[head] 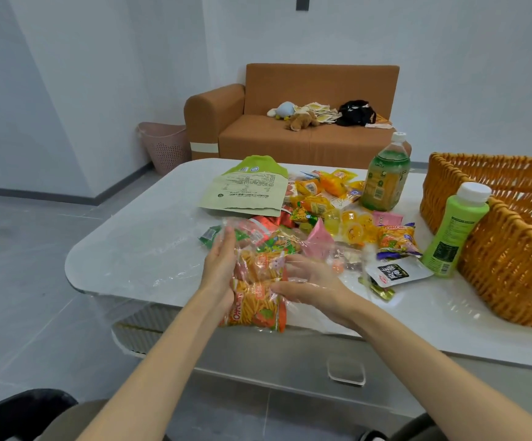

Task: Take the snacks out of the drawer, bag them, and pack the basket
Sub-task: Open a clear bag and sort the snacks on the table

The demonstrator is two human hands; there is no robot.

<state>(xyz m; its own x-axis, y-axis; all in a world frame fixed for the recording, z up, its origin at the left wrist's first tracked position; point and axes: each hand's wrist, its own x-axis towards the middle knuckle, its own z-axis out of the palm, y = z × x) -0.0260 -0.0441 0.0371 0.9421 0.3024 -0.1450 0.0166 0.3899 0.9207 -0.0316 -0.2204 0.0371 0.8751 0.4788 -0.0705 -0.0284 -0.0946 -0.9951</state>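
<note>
Pressing clear bag (259, 246) of snack packets (253, 308) between flat left hand (218, 272) and right hand (312, 280) at near edge of table (401, 313), probably risking slick film slipping, packets spilling floorward.

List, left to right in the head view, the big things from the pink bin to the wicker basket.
Pink bin → flat green pouch → large green bottle → wicker basket. Sofa and small bottle overlap others, so omitted.

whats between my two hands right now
Orange snack packets, wrapped in a clear plastic bag, lie between the left hand and the right hand, as the head view shows.
</note>
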